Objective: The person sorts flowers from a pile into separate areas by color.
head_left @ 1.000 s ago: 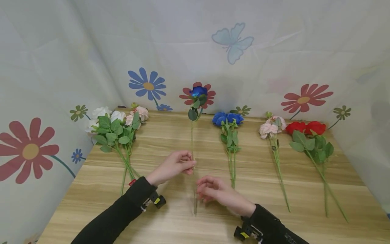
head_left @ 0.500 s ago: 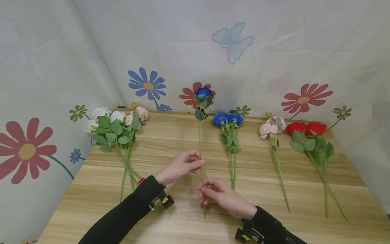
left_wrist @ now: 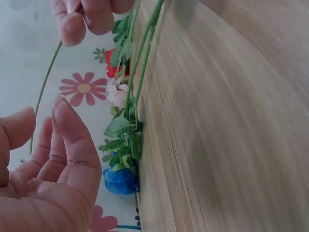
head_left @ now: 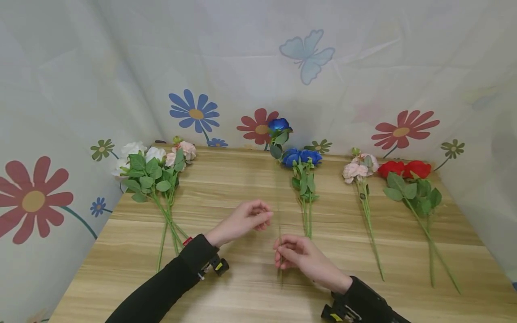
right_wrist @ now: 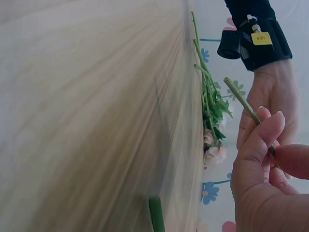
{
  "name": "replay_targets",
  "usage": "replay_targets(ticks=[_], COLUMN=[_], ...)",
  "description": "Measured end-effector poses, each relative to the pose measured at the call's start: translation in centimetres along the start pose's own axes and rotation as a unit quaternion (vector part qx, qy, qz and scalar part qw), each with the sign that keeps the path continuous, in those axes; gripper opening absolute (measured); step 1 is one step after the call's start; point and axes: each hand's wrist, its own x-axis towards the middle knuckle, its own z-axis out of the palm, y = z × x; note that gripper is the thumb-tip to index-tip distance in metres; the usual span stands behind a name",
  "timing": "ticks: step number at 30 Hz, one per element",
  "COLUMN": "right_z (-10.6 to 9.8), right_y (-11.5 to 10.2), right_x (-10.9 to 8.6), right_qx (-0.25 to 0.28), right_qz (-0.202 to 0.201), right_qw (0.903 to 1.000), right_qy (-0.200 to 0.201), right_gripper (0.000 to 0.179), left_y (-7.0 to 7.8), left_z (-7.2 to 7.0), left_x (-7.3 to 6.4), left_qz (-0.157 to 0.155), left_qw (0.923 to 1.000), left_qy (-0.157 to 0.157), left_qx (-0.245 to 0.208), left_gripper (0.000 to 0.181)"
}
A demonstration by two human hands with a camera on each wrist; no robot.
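Note:
A single blue rose (head_left: 279,125) stands raised over the table, its long thin stem running down to my right hand (head_left: 300,258). Thumb and fingers of that hand pinch the stem near its lower end; in the right wrist view the cut stem end (right_wrist: 236,91) sticks out past the fingertips. My left hand (head_left: 244,220) hovers just left of the stem, fingers loosely bent. In the left wrist view a gap shows between its thumb (left_wrist: 19,126) and fingers. Two more blue roses (head_left: 302,158) lie on the table, right behind the raised bloom's leaves.
White roses (head_left: 135,152) and pink flowers (head_left: 186,151) lie crossed at the table's left, with a small red tag (head_left: 187,241) by their stems. Pale pink flowers (head_left: 357,170) and red roses (head_left: 405,169) lie at right. A printed curtain (head_left: 242,54) hangs behind the wooden table (head_left: 226,291).
The raised blue rose has moved right. My right hand has taken hold of its lower stem and shifted right with it, while my left hand has let go of the stem.

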Motion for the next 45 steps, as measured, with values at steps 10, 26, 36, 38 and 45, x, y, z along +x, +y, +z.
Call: replay_targets(ticks=[10, 26, 36, 38, 45], right_z=[-2.7, -5.3, -5.5, -5.6, -5.8], right_y=[0.2, 0.6, 1.1, 1.2, 1.4], right_x=[-1.9, -3.5, -3.0, -2.9, -2.8], right_qx=[-0.024, -0.122, -0.148, -0.156, -0.197], right_qz=[0.003, 0.004, 0.02, 0.024, 0.045], right_qw=[0.9981, 0.9866, 0.9836, 0.9821, 0.9746], right_qy=[0.056, 0.108, 0.102, 0.103, 0.097], right_gripper=[0.033, 0.023, 0.021, 0.021, 0.017], left_y=[-1.1, -2.3, -2.2, -2.2, -2.3], left_z=[-1.5, -3.4, -3.3, -3.4, -3.4], left_x=[-1.4, -2.6, -2.6, -2.5, -2.7], left_qz=[-0.012, -0.009, -0.015, -0.015, -0.016], left_qw=[0.9943, 0.9845, 0.9832, 0.983, 0.9841], left_qy=[0.049, 0.068, 0.06, 0.059, 0.05], left_qx=[0.094, 0.162, 0.172, 0.173, 0.169], left_gripper=[0.025, 0.023, 0.022, 0.022, 0.021])
